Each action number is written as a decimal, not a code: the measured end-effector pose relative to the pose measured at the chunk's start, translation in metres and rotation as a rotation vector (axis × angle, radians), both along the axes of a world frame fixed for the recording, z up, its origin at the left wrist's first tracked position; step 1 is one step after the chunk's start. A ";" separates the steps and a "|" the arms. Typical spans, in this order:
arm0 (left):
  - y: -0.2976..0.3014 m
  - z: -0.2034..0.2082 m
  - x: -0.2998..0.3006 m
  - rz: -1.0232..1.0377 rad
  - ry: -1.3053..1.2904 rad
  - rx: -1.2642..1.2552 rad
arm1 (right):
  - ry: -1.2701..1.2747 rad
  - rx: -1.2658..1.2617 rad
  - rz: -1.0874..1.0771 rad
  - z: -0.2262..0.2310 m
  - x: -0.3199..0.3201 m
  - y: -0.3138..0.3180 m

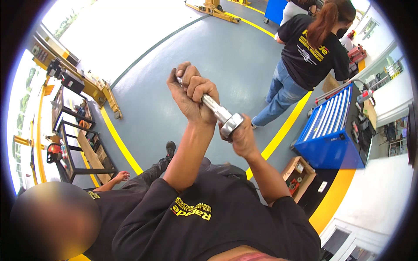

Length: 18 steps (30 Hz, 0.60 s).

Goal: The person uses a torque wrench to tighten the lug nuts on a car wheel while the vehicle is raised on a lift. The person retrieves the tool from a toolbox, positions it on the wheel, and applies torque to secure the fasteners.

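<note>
In front of my chest, a chrome ratchet wrench (pixel 231 125) shows its round head, with a shiny extension bar (pixel 213 105) fitted to it and slanting up to the left. My left hand (pixel 191 89) is closed around the upper part of that bar; a bit of metal peeks out between thumb and fingers. Smudges of dark grease mark those fingers. Just behind the ratchet's head, my right hand (pixel 244 138) is closed on the wrench, whose handle is mostly hidden. Both hands are raised above the floor, close together, joined by the one tool.
Close on my left is a person (pixel 122 204) in dark clothes, one hand (pixel 122 176) out. Another person (pixel 305 52) stands ahead right, back turned. A blue tool cabinet (pixel 326 135) and wooden box (pixel 300 174) are at right, a black shelf rack (pixel 69 135) and yellow lift arm (pixel 98 87) at left.
</note>
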<state>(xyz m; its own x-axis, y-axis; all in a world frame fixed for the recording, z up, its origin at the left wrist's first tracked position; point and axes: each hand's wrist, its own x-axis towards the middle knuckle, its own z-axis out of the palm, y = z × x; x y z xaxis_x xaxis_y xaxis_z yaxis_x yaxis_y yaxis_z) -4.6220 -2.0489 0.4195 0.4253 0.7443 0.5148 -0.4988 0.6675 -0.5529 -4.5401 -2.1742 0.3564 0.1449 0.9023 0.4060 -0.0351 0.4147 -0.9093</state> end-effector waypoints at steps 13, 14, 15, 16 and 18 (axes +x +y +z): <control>0.291 -0.149 0.216 0.761 1.610 0.834 | 0.082 -0.075 -0.100 0.075 0.226 0.415; 0.324 -0.143 0.235 0.707 1.561 0.754 | -0.076 -0.036 -0.179 0.083 0.244 0.449; 0.358 -0.129 0.253 0.643 1.519 0.675 | -0.229 -0.006 -0.257 0.082 0.263 0.478; 0.399 -0.108 0.276 0.610 1.462 0.602 | -0.441 0.144 -0.449 0.081 0.291 0.508; 0.471 -0.071 0.317 0.626 1.443 0.574 | -0.680 0.257 -0.667 0.066 0.359 0.536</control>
